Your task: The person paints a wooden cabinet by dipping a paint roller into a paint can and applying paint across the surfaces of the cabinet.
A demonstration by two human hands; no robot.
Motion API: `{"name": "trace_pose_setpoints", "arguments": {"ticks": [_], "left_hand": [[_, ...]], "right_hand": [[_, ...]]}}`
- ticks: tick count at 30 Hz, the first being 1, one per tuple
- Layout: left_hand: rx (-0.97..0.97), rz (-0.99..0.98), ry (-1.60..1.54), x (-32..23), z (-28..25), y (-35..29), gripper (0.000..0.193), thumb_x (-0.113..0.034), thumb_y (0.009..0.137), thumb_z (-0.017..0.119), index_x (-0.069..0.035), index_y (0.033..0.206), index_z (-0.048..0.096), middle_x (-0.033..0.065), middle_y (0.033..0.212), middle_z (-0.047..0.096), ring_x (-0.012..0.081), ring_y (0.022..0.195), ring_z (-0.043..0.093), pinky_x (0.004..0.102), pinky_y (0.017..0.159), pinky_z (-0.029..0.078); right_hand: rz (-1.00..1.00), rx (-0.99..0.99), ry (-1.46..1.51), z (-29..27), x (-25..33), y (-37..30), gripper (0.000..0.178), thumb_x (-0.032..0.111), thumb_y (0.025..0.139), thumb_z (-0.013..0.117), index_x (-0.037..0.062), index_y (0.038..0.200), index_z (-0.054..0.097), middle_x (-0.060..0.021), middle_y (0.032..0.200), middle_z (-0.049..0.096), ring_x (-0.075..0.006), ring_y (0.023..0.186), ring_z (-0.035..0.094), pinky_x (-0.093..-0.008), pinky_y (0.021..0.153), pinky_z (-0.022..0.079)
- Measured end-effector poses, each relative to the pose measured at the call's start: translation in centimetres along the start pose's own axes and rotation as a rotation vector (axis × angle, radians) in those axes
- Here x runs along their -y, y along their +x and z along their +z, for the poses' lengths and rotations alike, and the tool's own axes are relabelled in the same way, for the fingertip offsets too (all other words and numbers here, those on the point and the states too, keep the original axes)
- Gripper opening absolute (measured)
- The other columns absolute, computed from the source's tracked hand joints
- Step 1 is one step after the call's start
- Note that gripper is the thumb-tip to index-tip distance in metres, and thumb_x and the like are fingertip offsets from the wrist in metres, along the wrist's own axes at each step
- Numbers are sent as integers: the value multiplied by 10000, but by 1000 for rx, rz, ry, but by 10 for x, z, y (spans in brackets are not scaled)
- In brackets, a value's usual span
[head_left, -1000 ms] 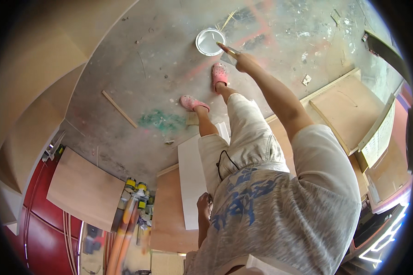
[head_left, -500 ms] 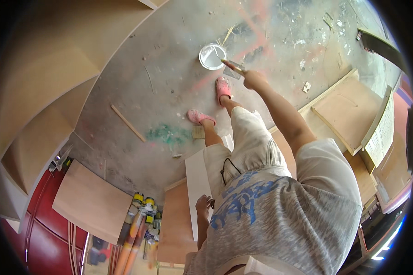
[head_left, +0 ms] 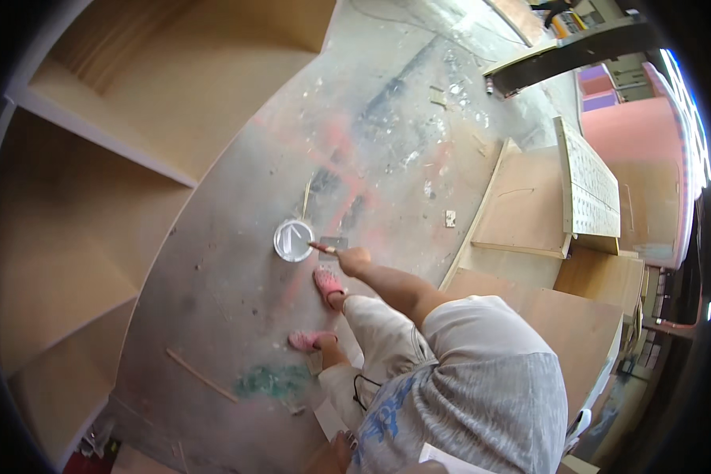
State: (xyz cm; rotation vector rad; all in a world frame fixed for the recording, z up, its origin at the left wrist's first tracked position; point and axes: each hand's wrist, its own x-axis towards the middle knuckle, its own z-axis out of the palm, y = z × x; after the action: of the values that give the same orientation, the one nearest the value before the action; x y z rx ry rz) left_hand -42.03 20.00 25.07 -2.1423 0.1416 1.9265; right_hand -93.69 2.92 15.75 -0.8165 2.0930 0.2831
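My right hand point(head_left: 354, 259) reaches forward at arm's length, gripping a paintbrush point(head_left: 324, 249) by the handle. The bristle end lies at the rim of a small round white paint bucket point(head_left: 294, 240) standing on the stained concrete floor point(head_left: 237, 300). My feet in pink slippers point(head_left: 328, 284) stand just behind the bucket. Only a sliver of my left hand point(head_left: 342, 441) shows at the lower edge, beside a white panel point(head_left: 329, 417); its grip is hidden behind my grey shirt.
A tall wooden shelf unit point(head_left: 95, 197) fills the left side. Plywood boards point(head_left: 529, 213) and a perforated white panel point(head_left: 592, 186) are stacked at the right. A thin wood strip point(head_left: 201, 375) and a green paint smear point(head_left: 272, 383) lie on the floor.
My head has turned, so the bucket and my arm sit lower and further left in the picture. The brush stays at the bucket's rim. More of the shelf unit shows.
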Motion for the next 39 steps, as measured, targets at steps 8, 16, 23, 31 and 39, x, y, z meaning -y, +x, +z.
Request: {"name": "trace_pose_setpoints", "arguments": {"ticks": [8, 16, 23, 31, 39], "left_hand": [[-112, 254, 153, -34, -37, 8, 256, -239, 788, 494, -68, 979, 488, 59, 790, 573, 158, 647, 545, 269, 573, 413], [-233, 408, -33, -39, -128, 25, 182, -162, 741, 552, -46, 881, 566, 22, 663, 559, 90, 530, 512, 220, 441, 385], [-152, 569, -71, -53, -177, -2, 293, -194, 745, 588, 3, 959, 552, 60, 733, 597, 109, 587, 533, 232, 533, 427], [-177, 767, 7, -62, -197, 43, 246, -247, 710, 590, -13, 782, 616, 60, 655, 581, 136, 600, 537, 287, 560, 419], [-169, 707, -102, -49, -216, 46, 235, -230, 726, 546, -3, 768, 591, 66, 686, 578, 177, 593, 553, 314, 538, 428]], "right_hand": [[21, -108, 64, 44, -15, -23, 305, 127, 774, 430, 161, 1066, 510, -129, 851, 603, -265, 788, 593, -387, 652, 465], [220, 32, 904, 139, -30, -85, 164, 152, 677, 619, 21, 633, 532, -56, 468, 451, -143, 343, 412, -305, 295, 314], [-146, 27, 1293, 107, 45, -223, 119, 93, 694, 596, 57, 681, 484, -5, 471, 424, -91, 329, 377, -224, 302, 282], [-810, -467, 806, -72, 170, -372, 215, 158, 817, 475, -7, 939, 542, 19, 574, 464, -55, 488, 440, -203, 429, 356], [-933, -883, 151, -220, 351, -434, 397, 177, 792, 507, 179, 1186, 458, -65, 602, 529, -150, 492, 507, -305, 525, 434]]}}
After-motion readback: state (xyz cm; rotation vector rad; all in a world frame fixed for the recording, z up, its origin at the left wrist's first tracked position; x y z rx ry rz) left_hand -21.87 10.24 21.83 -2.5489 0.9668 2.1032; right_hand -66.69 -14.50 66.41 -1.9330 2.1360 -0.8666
